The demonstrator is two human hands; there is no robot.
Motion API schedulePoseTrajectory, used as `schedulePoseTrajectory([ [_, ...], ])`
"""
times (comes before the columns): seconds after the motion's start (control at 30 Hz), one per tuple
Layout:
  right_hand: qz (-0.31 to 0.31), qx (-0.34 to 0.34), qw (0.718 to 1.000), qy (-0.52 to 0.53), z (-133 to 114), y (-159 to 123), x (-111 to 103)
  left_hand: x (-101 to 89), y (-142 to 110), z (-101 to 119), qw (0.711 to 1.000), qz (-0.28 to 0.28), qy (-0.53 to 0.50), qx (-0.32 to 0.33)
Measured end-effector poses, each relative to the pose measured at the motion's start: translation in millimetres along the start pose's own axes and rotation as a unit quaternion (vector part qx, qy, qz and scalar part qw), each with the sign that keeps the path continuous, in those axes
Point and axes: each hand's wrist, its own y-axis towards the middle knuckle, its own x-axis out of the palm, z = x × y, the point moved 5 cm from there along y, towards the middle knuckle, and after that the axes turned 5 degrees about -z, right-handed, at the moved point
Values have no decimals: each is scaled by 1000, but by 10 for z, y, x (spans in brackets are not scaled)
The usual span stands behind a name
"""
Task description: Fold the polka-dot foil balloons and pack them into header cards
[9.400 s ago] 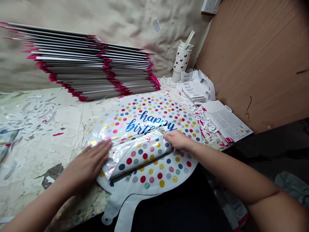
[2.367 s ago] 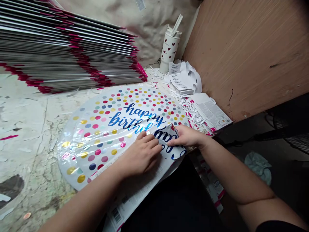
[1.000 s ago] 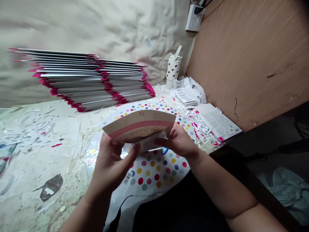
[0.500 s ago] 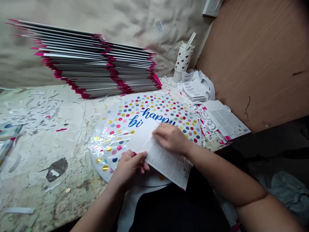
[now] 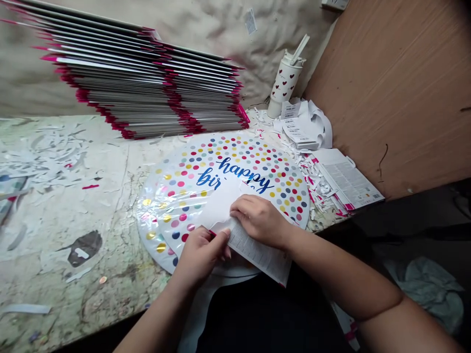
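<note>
Two hands on printed sheet

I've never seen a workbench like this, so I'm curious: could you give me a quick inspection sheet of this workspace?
Surface: a worn workbench, scuffed and stained.
Things in hand: a white printed sheet lying on a polka-dot "happy birthday" foil balloon.
Clutter: paper offcuts, a stack of pink-edged flat packs, printed labels, a leaflet, a heart-print tumbler.
Hands: the left hand grips the sheet's edge; the right hand holds it further along.
Cables: nothing seen.
Surroundings: a crumpled beige backing, a wooden board, a grey-green cloth lower right.
</note>
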Motion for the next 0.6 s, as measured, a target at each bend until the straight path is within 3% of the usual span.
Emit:
schedulePoseTrajectory([
  [0.1,-21,-10,1000,-1,-45,-7,72,14,-2,20,1000,-9,8,0],
  [0.17,-1,-21,1000,-15,-80,10,86,28,-13,55,1000,-9,11,2],
  [0.23,49,-8,998,25,-52,12,-28,25,-26,82,1000,-4,10,0],
  [0.3,68,26,988,133,64,-51,-266,-25,-28,84,1000,8,4,-2],
  [0.37,-30,63,969,235,200,-199,-501,-131,-17,57,999,48,-22,-3],
  [0.4,-136,83,955,250,247,-317,-568,-187,-10,38,996,75,-42,-1],
  [0.43,-244,110,936,227,290,-468,-612,-228,-3,16,993,99,-64,-2],
  [0.47,-301,159,925,167,357,-615,-661,-243,0,-3,989,120,-86,-5],
  [0.5,-313,201,924,92,407,-724,-703,-227,0,-18,985,134,-106,-11],
  [0.57,-225,227,947,-41,376,-779,-713,-101,-18,-28,981,139,-135,-29],
  [0.6,-164,196,963,-83,283,-737,-656,-8,-36,-13,982,126,-136,-31],
])
